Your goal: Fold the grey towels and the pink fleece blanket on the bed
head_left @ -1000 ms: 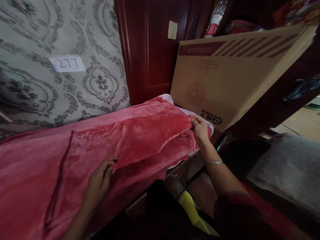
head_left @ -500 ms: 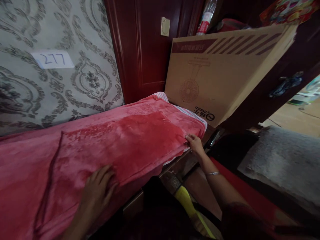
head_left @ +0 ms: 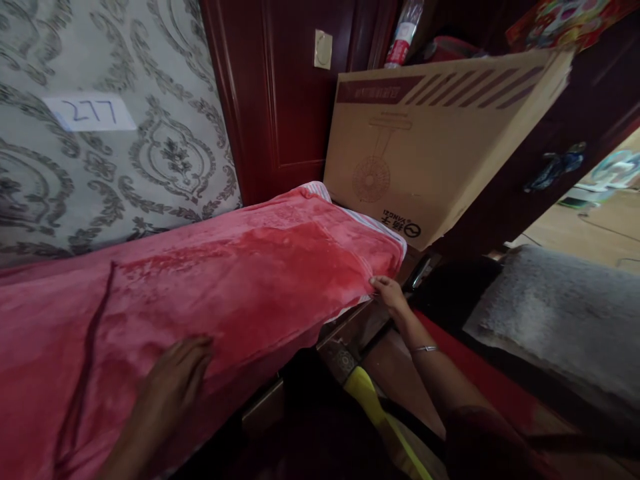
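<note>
Red fleece blanket (head_left: 250, 287) flatter now, left hand (head_left: 173, 377) pressing flat, right hand (head_left: 393, 297) pinching it, well apart

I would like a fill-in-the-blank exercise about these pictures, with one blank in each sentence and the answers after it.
The left hand rests on a red blanket, and the right hand wears a thin ____ on its wrist.
The paper label on the patterned wallpaper shows the number ____.
The cardboard box shows a printed picture of a ____.
Answers: bracelet, 277, fan.

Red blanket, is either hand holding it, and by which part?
Right hand pinches the red blanket at its near edge; left hand rests flat on top, not gripping.
</note>
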`<state>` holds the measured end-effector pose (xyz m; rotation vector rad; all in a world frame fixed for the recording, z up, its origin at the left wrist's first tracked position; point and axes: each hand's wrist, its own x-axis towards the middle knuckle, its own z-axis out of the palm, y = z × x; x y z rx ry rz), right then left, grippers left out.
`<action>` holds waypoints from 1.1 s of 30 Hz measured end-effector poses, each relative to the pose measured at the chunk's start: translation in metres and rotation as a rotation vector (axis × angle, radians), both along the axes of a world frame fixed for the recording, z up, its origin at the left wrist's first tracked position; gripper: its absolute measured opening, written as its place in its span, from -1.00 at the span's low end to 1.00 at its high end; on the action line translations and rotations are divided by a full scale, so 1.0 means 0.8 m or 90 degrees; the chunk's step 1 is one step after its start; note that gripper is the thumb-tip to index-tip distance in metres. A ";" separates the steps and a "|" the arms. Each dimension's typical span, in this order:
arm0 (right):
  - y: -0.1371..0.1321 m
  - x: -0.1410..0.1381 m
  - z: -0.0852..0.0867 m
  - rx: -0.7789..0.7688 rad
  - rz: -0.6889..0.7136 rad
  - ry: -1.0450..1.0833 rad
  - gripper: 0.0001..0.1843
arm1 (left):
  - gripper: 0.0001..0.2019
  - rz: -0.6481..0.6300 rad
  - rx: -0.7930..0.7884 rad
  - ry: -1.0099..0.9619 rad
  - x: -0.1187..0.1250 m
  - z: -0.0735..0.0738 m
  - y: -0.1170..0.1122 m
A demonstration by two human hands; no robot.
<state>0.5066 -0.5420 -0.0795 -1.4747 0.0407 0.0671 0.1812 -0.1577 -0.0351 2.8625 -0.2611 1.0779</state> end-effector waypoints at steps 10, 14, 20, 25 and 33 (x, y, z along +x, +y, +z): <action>0.006 -0.014 -0.001 -0.041 0.023 0.043 -0.39 | -0.40 0.231 -0.116 0.064 -0.046 -0.022 -0.004; -0.005 -0.012 0.041 -0.069 -0.074 -0.040 -0.49 | -0.33 0.291 -0.107 0.102 -0.063 -0.017 -0.009; -0.034 0.002 0.044 -0.218 -0.116 -0.144 -0.78 | -0.71 0.257 -0.104 0.127 -0.076 -0.011 -0.014; -0.030 0.006 -0.030 -0.196 -0.061 -0.006 -0.80 | -0.71 0.256 -0.047 0.087 -0.089 -0.015 -0.017; -0.008 0.016 -0.009 0.047 -0.058 0.043 -0.42 | -0.80 0.168 -0.063 0.046 -0.095 0.014 -0.011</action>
